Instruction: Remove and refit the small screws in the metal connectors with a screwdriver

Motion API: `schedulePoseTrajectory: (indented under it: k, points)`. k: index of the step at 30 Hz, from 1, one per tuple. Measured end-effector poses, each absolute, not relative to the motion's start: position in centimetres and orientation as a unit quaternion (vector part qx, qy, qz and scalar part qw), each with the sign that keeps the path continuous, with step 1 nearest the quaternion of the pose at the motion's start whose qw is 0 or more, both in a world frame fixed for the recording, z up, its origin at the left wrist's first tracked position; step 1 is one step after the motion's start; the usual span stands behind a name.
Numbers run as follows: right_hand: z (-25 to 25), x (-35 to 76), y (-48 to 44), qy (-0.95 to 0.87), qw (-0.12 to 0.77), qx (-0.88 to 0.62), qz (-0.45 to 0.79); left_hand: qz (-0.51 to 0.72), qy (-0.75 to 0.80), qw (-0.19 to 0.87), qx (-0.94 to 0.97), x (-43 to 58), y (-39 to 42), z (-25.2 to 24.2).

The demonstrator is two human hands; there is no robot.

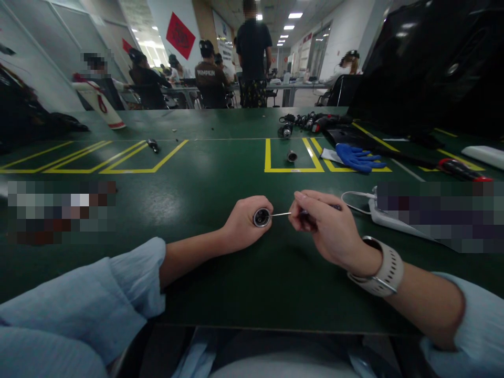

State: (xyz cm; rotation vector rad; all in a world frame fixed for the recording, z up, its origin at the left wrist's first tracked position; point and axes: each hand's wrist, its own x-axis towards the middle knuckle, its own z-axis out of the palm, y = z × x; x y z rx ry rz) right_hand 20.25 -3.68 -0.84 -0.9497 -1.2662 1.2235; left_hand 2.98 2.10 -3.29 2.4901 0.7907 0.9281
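Note:
My left hand (246, 223) is closed around a small round part (261, 217) with a shiny metal rim. Its hollow, dark end faces me. In my right hand (326, 223) is a thin screwdriver (280, 214), held in a pinch. The bare shaft points left and its end reaches the right side of the round part; I cannot tell exactly where the tip sits. Most of the dark handle is hidden by my fingers. Both hands are above the green table (212, 294). A similar metal ring-like piece (291, 156) lies farther back inside a yellow-taped box.
A dark small part (153, 146) lies back left. Behind the metal piece are a cylindrical part (285, 130) and coiled black cable (303, 121). Blue glove (358, 157), red-black tool (459, 169) and white power strip (409, 228) occupy the right. Several people sit beyond.

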Motion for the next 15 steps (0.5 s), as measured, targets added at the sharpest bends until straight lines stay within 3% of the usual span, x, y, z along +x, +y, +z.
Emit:
schedulePoseTrajectory:
  k: [4, 11, 15]
  points:
    - [-1.1, 20.1, -3.7, -0.494, 0.547, -0.394, 0.55, 0.332, 0.284, 0.187, 0.88, 3.0, 2.1, -3.2]
    - [-0.4, 20.0, -4.6, -0.664, 0.52, -0.399, 0.361, 0.333, 0.285, 0.189, 0.879, 3.0, 2.2, -3.3]
    - [-0.6, 20.0, -4.6, -0.662, 0.519, -0.398, 0.365, 0.353, 0.285, 0.206, 0.867, 3.0, 2.2, -3.4]
